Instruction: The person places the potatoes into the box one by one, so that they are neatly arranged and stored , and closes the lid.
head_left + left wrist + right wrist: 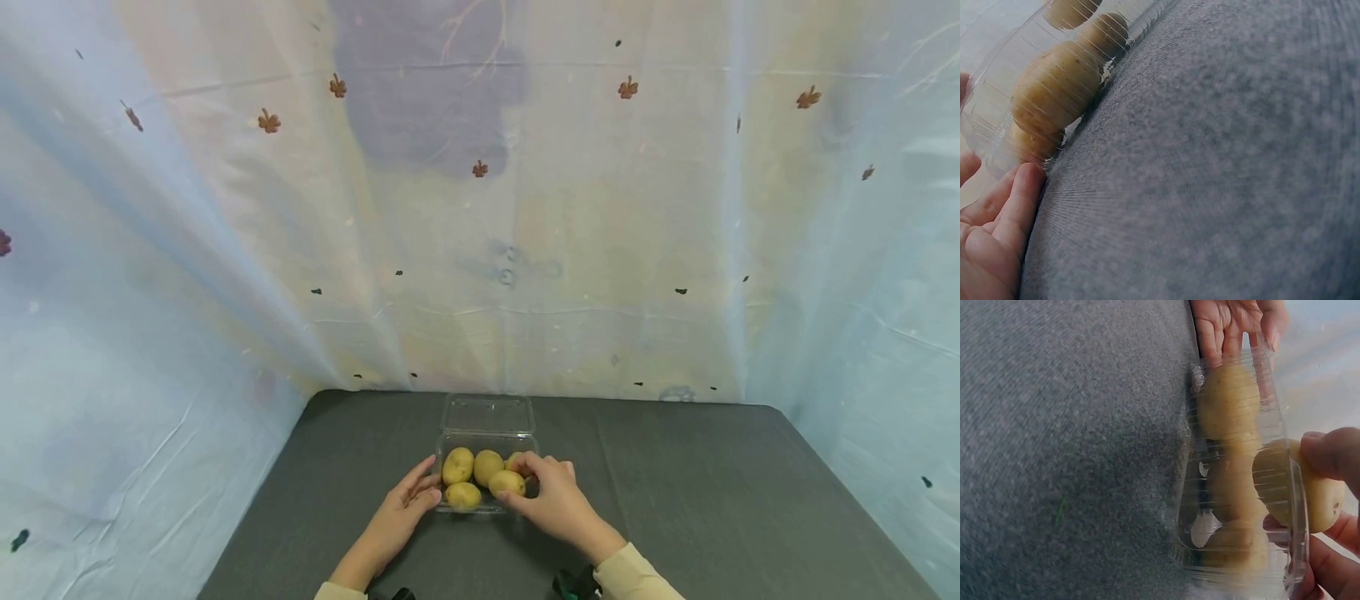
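A clear plastic clamshell box [489, 507] with its lid [489, 414] folded back stands on the grey tabletop. Several yellow potatoes [457, 465] lie inside it. My right hand [553, 497] pinches one potato [1322, 494] between thumb and fingers; in the right wrist view it is higher than the others, at the box's rim. My left hand [399, 515] stays at the left side of the box, its fingers extended and fingertips right at the wall. Through the clear wall, the left wrist view shows a potato [1057, 90] close to those fingertips.
The grey cloth-covered table [697, 492] spreads out on both sides of the box. Behind it hangs a pale patterned curtain [600, 208] with leaf shapes, which also runs along the left and right. Dark objects [576, 582] show near the right sleeve.
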`<state>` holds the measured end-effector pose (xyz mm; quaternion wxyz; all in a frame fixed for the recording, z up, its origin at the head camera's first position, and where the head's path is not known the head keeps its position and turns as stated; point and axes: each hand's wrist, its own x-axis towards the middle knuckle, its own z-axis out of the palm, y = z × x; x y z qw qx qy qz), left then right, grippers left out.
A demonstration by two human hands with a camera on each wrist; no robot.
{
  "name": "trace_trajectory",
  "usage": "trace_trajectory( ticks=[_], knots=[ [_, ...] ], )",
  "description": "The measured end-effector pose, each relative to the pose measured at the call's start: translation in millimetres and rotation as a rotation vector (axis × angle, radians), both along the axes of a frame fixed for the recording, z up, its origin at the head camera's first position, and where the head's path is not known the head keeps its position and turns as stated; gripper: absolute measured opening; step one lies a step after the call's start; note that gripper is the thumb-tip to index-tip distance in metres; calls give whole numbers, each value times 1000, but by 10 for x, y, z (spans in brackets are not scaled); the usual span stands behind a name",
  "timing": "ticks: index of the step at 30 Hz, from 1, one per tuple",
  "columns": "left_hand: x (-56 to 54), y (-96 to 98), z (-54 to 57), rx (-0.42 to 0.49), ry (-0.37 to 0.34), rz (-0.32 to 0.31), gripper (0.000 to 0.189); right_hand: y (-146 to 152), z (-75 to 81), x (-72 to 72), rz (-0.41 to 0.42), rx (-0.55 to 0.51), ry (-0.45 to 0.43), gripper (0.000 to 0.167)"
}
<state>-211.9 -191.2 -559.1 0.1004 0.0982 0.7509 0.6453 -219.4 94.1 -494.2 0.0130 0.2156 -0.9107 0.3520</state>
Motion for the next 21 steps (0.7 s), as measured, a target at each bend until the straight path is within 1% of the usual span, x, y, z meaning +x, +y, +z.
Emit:
trace_trajectory(
  ticks=[9, 12, 17, 21],
  knots=[
    [2, 6, 17, 14, -4, 4, 63, -54, -34, -13, 24, 48, 21, 35],
    [5, 11, 24, 11, 3, 5, 63, -66, -40, -15, 25, 43, 18, 34],
    [17, 13, 51, 11, -6, 8, 64, -76, -27, -13, 35, 40, 13, 35],
    [13, 10, 47, 10, -14, 12, 64, -89, -9, -6, 54, 58, -5, 29]
  ],
)
